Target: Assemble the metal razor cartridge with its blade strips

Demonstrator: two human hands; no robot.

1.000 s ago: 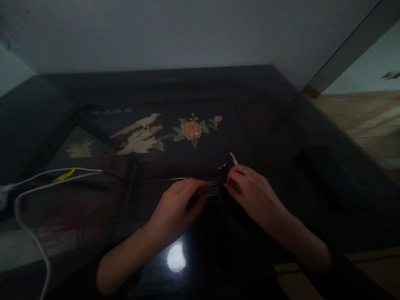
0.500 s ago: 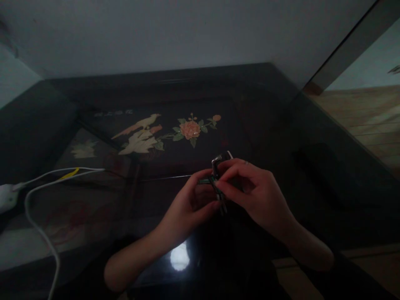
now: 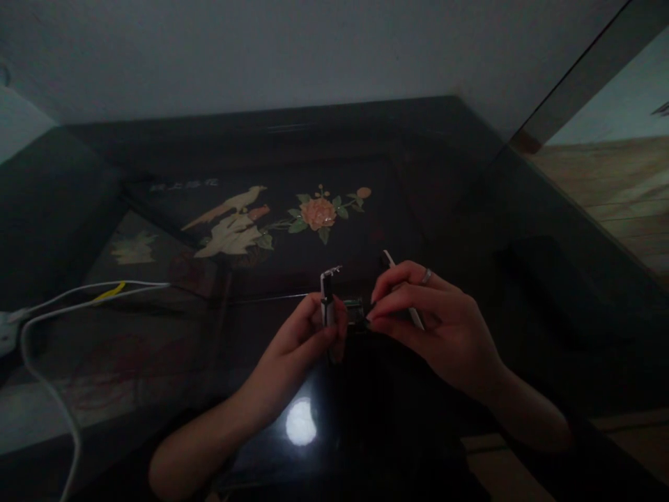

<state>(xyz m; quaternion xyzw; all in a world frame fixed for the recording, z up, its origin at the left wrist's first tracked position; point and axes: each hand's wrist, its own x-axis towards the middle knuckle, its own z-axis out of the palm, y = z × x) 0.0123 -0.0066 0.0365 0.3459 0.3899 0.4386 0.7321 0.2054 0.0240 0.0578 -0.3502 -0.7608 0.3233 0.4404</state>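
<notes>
My left hand [image 3: 308, 335] grips a slim black and silver piece [image 3: 327, 296] that stands upright between thumb and fingers, a thin bright metal bit jutting from its top. Just right of those fingers shows a small dark green, shiny part [image 3: 355, 312]; whether it is joined to the upright piece I cannot tell. My right hand [image 3: 426, 310], a ring on one finger, pinches at the right end of this part, and what lies between its fingertips is too dark to name. A thin white strip [image 3: 417, 318] passes through the same hand, its upper end showing above the fingers.
Both hands are over a dark glossy table [image 3: 444, 188] inlaid with a bird and flowers [image 3: 318, 213]. White cables [image 3: 49, 397] with a yellow tie run from a white plug block [image 3: 9, 329] at left. A dark flat object [image 3: 554, 286] lies at right. A wall stands behind.
My hands have moved apart. The black and silver piece, earlier tilted between both hands, now stands upright in my left hand. More of the white strip shows in my right hand.
</notes>
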